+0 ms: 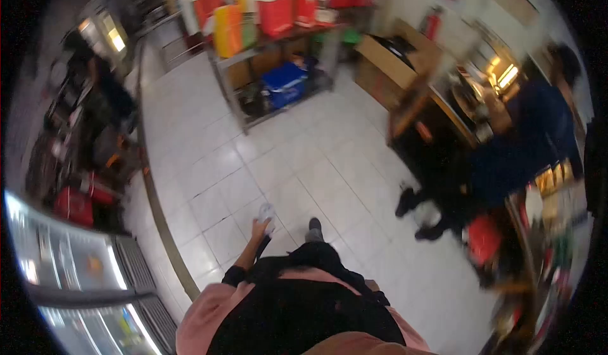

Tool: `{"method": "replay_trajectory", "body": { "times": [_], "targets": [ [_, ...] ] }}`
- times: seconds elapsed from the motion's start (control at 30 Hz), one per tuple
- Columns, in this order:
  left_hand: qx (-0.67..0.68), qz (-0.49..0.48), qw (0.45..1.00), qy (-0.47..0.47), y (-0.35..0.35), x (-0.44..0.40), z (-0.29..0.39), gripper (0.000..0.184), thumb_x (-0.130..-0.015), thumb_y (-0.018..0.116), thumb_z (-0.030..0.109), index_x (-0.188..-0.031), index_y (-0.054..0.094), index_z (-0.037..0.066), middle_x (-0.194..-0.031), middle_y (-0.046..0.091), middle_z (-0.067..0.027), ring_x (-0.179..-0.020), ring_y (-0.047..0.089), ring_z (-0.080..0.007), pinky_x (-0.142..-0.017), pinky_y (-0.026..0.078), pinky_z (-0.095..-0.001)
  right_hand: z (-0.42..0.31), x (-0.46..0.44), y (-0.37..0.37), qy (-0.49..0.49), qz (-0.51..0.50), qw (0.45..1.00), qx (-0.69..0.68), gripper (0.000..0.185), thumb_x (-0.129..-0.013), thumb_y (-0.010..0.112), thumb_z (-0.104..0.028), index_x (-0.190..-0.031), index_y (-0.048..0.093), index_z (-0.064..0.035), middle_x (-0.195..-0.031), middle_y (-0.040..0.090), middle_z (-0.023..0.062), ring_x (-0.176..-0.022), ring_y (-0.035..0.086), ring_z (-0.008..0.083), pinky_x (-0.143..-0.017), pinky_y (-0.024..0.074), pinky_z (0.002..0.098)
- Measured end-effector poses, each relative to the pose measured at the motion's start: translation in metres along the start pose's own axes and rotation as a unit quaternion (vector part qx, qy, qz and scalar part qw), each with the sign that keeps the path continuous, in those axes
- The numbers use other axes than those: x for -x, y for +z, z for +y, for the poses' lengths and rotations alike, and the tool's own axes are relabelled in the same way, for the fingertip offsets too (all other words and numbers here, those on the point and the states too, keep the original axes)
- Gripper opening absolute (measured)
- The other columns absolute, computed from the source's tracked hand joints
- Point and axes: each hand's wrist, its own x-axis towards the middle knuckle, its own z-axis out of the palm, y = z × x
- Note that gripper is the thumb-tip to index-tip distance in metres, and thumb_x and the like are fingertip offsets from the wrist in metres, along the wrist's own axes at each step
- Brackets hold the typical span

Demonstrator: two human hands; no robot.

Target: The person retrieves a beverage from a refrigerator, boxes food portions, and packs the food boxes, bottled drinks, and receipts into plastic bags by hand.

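In the head view, you look down past your black apron (285,317) and pink sleeves (202,310) at a floor of glossy white square tiles (288,171). Your left hand (259,227) is held out low in front of you, to the left of your dark shoe (315,226). Its fingers are closed around a small white object (267,213), which stands out past them above the tiles; it is too blurred for you to tell what it is. Of your right hand (372,285), only a patch shows beside your body, so you cannot tell whether its fingers are spread or pressed together, or whether they hold anything.

Ahead of you stands a grey metal shelf unit (246,124), with red and white paper bags (275,14) and a yellow one (227,31) on top and a bright blue box (285,85) on the lower shelf. To its right is an open brown cardboard box (387,63). On your right, a person in dark blue clothing (525,139) is at a dark, wood-edged desk (411,115), near a round red stool (484,240). At your lower left are lit glass-door fridges (66,253).
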Motion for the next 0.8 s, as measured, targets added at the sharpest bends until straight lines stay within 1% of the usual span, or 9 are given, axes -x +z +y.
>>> {"method": "replay_trajectory", "body": {
  "times": [0.1,0.17,0.2,0.23,0.27,0.3,0.47,0.67,0.8],
  "targets": [
    [0.048,0.126,0.988,-0.071,0.024,-0.035,0.128,0.068,-0.062,0.072,0.041,-0.111,0.043,0.004,-0.095,0.055,-0.0220,-0.086,0.057,-0.0273,-0.072,0.046,-0.0385,-0.092,-0.162,-0.044,-0.111,0.017,0.988,0.103,0.024,-0.079,0.051,-0.021,-0.089,0.055,-0.0002,-0.083,0.060,0.0171,-0.064,0.061,0.0273,-0.053,0.0503,0.0397],
    [-0.264,0.048,0.916,0.299,0.013,-0.047,0.233,0.065,-0.059,0.073,0.033,-0.110,0.043,0.007,-0.095,0.052,-0.0203,-0.086,0.055,-0.0324,-0.074,0.045,-0.0400,-0.159,-0.306,-0.059,-0.266,0.062,0.960,0.056,0.020,-0.077,0.053,-0.020,-0.084,0.057,-0.0023,-0.077,0.060,0.0149,-0.057,0.060,0.0236,-0.047,0.0496,0.0369],
    [-0.259,0.064,0.918,0.292,0.005,-0.058,0.275,0.065,-0.059,0.073,0.033,-0.110,0.043,0.007,-0.095,0.052,-0.0203,-0.086,0.055,-0.0324,-0.074,0.045,-0.0400,-0.264,-0.328,-0.081,-0.199,-0.124,0.971,-0.053,0.023,-0.079,0.050,-0.027,-0.090,0.060,-0.0092,-0.083,0.059,0.0043,-0.069,0.060,0.0203,-0.054,0.0492,0.0380],
    [-0.328,-0.012,0.898,0.293,-0.002,-0.069,0.311,0.065,-0.057,0.074,0.029,-0.110,0.042,0.007,-0.095,0.051,-0.0189,-0.086,0.054,-0.0341,-0.072,0.046,-0.0402,-0.319,-0.435,-0.063,-0.328,-0.101,0.860,0.377,0.020,-0.076,0.053,-0.025,-0.086,0.060,-0.0091,-0.083,0.061,0.0081,-0.075,0.059,0.0222,-0.061,0.0482,0.0389],
    [-0.391,-0.090,0.869,0.289,-0.010,-0.087,0.338,0.066,-0.056,0.074,0.025,-0.109,0.041,0.006,-0.095,0.049,-0.0176,-0.086,0.053,-0.0359,-0.071,0.046,-0.0403,-0.374,-0.532,-0.046,-0.453,0.020,0.573,0.683,0.017,-0.073,0.057,-0.023,-0.082,0.060,-0.0091,-0.083,0.062,0.0119,-0.081,0.059,0.0242,-0.068,0.0473,0.0398],
    [-0.386,-0.079,0.876,0.278,-0.016,-0.106,0.354,0.066,-0.056,0.074,0.025,-0.109,0.041,0.006,-0.095,0.049,-0.0176,-0.086,0.053,-0.0359,-0.071,0.046,-0.0403,-0.459,-0.586,-0.021,-0.456,-0.016,0.628,0.630,0.022,-0.071,0.056,-0.029,-0.085,0.061,-0.0119,-0.087,0.062,0.0106,-0.085,0.058,0.0261,-0.076,0.0454,0.0412],
    [-0.491,-0.137,0.800,0.318,-0.105,-0.274,0.473,0.068,-0.053,0.077,0.020,-0.108,0.039,0.007,-0.109,0.043,-0.0157,-0.081,0.056,-0.0350,-0.067,0.048,-0.0413,-0.965,-0.327,0.203,-0.533,-0.143,0.797,0.247,0.023,-0.083,0.054,-0.023,-0.085,0.058,-0.0014,-0.076,0.060,0.0104,-0.070,0.056,0.0184,-0.063,0.0448,0.0293],
    [-0.581,-0.019,0.739,0.339,-0.171,-0.397,0.620,0.079,-0.049,0.078,0.018,-0.117,0.037,0.011,-0.129,0.032,-0.0136,-0.075,0.059,-0.0327,-0.062,0.051,-0.0394,-1.184,-0.326,0.332,-0.810,0.017,0.532,0.246,0.033,-0.077,0.062,-0.024,-0.097,0.054,0.0012,-0.093,0.051,0.0186,-0.087,0.051,0.0313,-0.076,0.0427,0.0397],
    [-0.603,-0.021,0.727,0.327,-0.186,-0.448,0.696,0.075,-0.050,0.079,0.020,-0.115,0.042,0.016,-0.137,0.022,-0.0115,-0.075,0.060,-0.0313,-0.063,0.052,-0.0375,-1.264,-0.333,0.371,-0.833,0.014,0.481,0.272,0.052,-0.073,0.064,-0.038,-0.106,0.050,0.0004,-0.105,0.047,0.0224,-0.098,0.047,0.0362,-0.083,0.0405,0.0424]
  ]
}}
